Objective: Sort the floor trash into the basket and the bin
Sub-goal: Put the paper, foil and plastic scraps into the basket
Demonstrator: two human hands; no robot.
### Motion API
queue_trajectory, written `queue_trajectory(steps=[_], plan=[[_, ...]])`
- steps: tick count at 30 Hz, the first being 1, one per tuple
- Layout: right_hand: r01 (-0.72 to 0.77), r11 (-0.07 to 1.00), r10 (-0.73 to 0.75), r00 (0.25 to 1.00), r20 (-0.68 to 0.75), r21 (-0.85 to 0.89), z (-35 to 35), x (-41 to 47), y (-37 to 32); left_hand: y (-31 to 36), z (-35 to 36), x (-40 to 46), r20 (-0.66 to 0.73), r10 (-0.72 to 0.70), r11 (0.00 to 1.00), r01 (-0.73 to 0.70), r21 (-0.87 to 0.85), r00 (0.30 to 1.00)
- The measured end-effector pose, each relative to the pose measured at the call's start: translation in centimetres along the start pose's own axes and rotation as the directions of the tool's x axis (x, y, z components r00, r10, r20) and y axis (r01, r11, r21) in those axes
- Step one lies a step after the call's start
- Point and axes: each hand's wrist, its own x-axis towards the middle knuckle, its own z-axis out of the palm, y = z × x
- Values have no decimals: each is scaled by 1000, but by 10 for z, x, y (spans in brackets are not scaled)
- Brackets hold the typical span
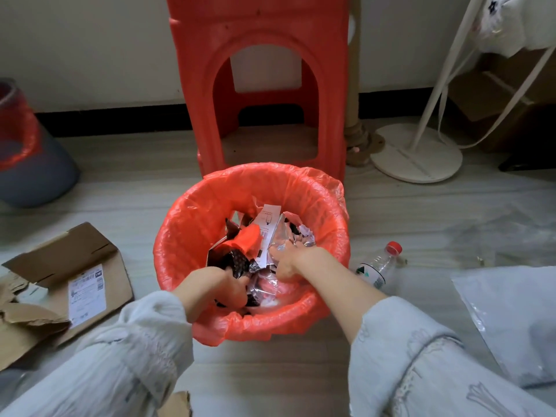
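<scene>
A basket lined with a red plastic bag [192, 230] stands on the floor in front of me, holding crumpled wrappers [270, 233], foil and paper. Both my hands reach inside it. My left hand [216, 288] grips dark wrappers near the front rim. My right hand [288, 258] presses down on silver foil wrappers, its fingers spread. A grey bin with a red liner [33, 164] stands at the far left. A clear plastic bottle with a red cap [380, 264] lies on the floor just right of the basket.
A torn cardboard box [75, 275] with a label lies on the floor at the left. A red plastic stool [258, 82] stands behind the basket. A white stand base [416, 156] is at the back right. A white plastic mailer [517, 320] lies at the right.
</scene>
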Motion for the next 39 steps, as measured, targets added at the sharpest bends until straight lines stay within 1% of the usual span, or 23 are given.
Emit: queue_trajectory(steps=[2,4,6,8,10,13,14,15,17,20,24,25,26,28,31,34,37,39], plan=[[31,999,-32,997,-75,-16,-3,-8,2,-2,1,-7,-84,-29,997,23,-67,996],[43,995,-60,981,-186,-95,-7,-23,0,-10,2,-13,-146,1,995,-16,-97,989],[45,978,-109,940,-323,-201,-9,-35,-1,-15,0,-21,-202,30,992,-54,-114,979],[47,967,-153,892,-425,-251,-7,-45,-1,-18,1,-31,-264,49,985,-90,-145,963],[65,969,-172,867,-467,-236,-4,-55,2,-16,2,-43,-312,54,987,-98,-128,949],[133,974,-211,826,-523,-182,-1,-69,9,-11,-4,-65,-371,-3,995,-35,-96,929],[157,974,-222,811,-542,-163,-1,-77,12,-8,-6,-73,-418,-25,996,-11,-85,908],[183,973,-231,796,-559,-141,0,-84,14,-5,-8,-82,-475,-44,997,9,-75,879],[236,967,-245,771,-588,-94,0,-100,18,2,-12,-96,-612,-45,998,14,-56,789],[307,951,-256,711,-654,-39,4,-129,30,21,-19,-119,-779,7,996,-76,-52,627],[359,929,-191,680,-708,95,13,-165,60,50,-30,-134,-916,45,975,-217,-46,398],[363,922,-162,676,-719,134,17,-171,72,59,-33,-136,-933,51,969,-242,-40,357],[355,918,-126,685,-718,177,21,-176,84,66,-35,-137,-940,63,962,-270,-32,336],[294,918,-25,714,-700,268,37,-184,117,91,-40,-136,-938,124,947,-320,14,325],[220,898,99,742,-663,380,63,-194,161,131,-44,-129,-910,243,920,-377,107,336],[95,885,229,763,-604,456,97,-197,206,179,-48,-116,-844,371,880,-437,186,388],[-50,850,339,815,-471,525,142,-189,244,226,-43,-94,-741,474,841,-494,220,475],[-125,820,383,845,-373,559,170,-181,263,253,-36,-75,-656,538,817,-521,249,529]])
